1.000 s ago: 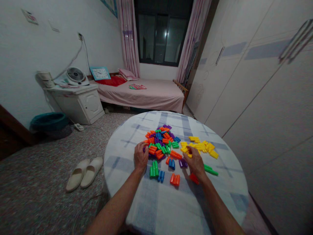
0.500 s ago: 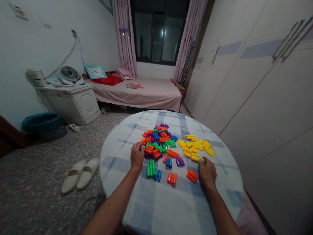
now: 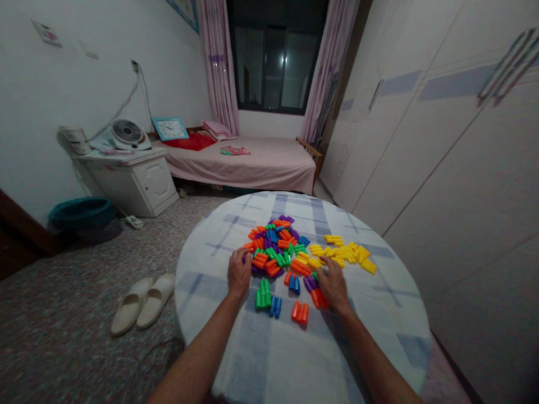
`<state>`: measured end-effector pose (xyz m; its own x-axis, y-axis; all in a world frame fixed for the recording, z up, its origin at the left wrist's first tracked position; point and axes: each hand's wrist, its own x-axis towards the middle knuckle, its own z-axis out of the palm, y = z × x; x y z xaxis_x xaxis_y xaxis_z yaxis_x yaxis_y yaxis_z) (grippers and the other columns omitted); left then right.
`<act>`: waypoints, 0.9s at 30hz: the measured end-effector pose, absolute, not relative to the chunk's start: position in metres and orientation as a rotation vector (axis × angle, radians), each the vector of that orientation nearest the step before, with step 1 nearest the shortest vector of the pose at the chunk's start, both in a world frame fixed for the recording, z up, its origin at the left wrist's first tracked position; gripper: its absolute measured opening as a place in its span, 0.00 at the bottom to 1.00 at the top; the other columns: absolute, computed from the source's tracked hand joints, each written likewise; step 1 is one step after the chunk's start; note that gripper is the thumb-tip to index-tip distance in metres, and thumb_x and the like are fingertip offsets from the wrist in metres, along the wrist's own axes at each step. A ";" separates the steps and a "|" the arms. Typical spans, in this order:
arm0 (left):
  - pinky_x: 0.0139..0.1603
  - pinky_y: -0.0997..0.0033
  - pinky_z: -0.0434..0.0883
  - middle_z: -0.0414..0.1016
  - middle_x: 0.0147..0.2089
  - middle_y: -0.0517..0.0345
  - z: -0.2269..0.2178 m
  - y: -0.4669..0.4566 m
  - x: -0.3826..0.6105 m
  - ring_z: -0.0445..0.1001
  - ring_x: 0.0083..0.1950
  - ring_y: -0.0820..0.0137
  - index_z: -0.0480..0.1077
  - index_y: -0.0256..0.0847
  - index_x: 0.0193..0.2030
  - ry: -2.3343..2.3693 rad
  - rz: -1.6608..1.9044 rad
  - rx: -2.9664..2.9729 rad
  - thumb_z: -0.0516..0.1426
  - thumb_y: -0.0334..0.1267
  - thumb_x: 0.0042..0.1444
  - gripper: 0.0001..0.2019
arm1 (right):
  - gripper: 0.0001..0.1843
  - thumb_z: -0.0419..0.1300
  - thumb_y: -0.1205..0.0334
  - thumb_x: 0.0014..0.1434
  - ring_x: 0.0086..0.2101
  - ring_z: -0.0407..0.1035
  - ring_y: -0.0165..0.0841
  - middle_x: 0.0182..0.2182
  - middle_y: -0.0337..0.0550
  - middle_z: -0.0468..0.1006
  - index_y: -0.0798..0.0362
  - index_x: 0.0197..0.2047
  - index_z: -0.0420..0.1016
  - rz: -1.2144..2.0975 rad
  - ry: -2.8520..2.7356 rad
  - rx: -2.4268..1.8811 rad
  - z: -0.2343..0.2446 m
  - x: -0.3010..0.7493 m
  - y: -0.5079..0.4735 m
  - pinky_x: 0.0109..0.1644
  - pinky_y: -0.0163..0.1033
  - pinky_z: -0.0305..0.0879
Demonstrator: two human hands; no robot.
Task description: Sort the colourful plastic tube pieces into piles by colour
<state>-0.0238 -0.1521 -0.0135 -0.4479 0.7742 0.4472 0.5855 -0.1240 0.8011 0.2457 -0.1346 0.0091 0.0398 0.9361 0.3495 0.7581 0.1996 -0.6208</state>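
My left hand [image 3: 239, 272] rests at the left edge of a heap of mixed plastic blocks [image 3: 273, 247], its fingers loosely curved and apart beside a purple block. My right hand [image 3: 332, 280] lies low on the table with fingers spread, touching the near side of some yellow blocks [image 3: 309, 261]. By its thumb are a green block [image 3: 315, 276], a purple block [image 3: 310, 284] and an orange block [image 3: 319, 298]. Nearer me lie a green block [image 3: 263, 295], two blue blocks [image 3: 275, 306] [image 3: 294, 285] and another orange block [image 3: 300, 312].
More yellow blocks [image 3: 351, 253] lie on the right of the round table with its checked cloth [image 3: 252, 359]. A bed [image 3: 269, 160] stands beyond, with a cabinet [image 3: 155, 188] at left and a wardrobe [image 3: 442, 168] at right. Slippers [image 3: 143, 303] are on the floor.
My right hand has moved left across the table. Some yellow blocks, the green one and an orange one have shifted left with it, up against the heap. My left hand stays put.
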 end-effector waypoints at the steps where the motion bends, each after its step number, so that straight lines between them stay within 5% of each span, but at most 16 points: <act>1: 0.56 0.59 0.66 0.72 0.46 0.51 -0.013 -0.152 -0.023 0.69 0.50 0.64 0.71 0.40 0.41 1.958 1.610 1.539 0.47 0.39 0.59 0.13 | 0.24 0.49 0.55 0.55 0.51 0.64 0.40 0.50 0.52 0.71 0.56 0.52 0.69 0.328 -1.825 -1.581 0.014 0.249 -0.128 0.58 0.47 0.57; 14: 0.57 0.59 0.66 0.70 0.49 0.51 -0.009 -0.153 -0.020 0.68 0.52 0.64 0.74 0.41 0.40 2.028 1.585 1.484 0.49 0.39 0.58 0.13 | 0.22 0.55 0.62 0.56 0.45 0.66 0.38 0.46 0.49 0.74 0.52 0.55 0.69 0.186 -2.310 -1.777 0.035 0.229 -0.093 0.49 0.38 0.57; 19: 0.58 0.59 0.65 0.69 0.51 0.51 -0.012 -0.153 -0.021 0.68 0.54 0.63 0.74 0.40 0.40 2.032 1.567 1.469 0.49 0.39 0.59 0.13 | 0.13 0.53 0.63 0.55 0.40 0.67 0.33 0.40 0.44 0.74 0.51 0.44 0.72 0.291 -2.268 -1.679 0.035 0.237 -0.095 0.43 0.35 0.58; 27: 0.59 0.59 0.65 0.69 0.51 0.51 -0.011 -0.152 -0.021 0.68 0.54 0.63 0.74 0.41 0.39 2.040 1.564 1.479 0.49 0.39 0.58 0.13 | 0.18 0.49 0.61 0.57 0.45 0.66 0.39 0.44 0.50 0.73 0.55 0.47 0.71 -0.030 -1.870 -1.849 0.032 0.292 -0.077 0.49 0.43 0.59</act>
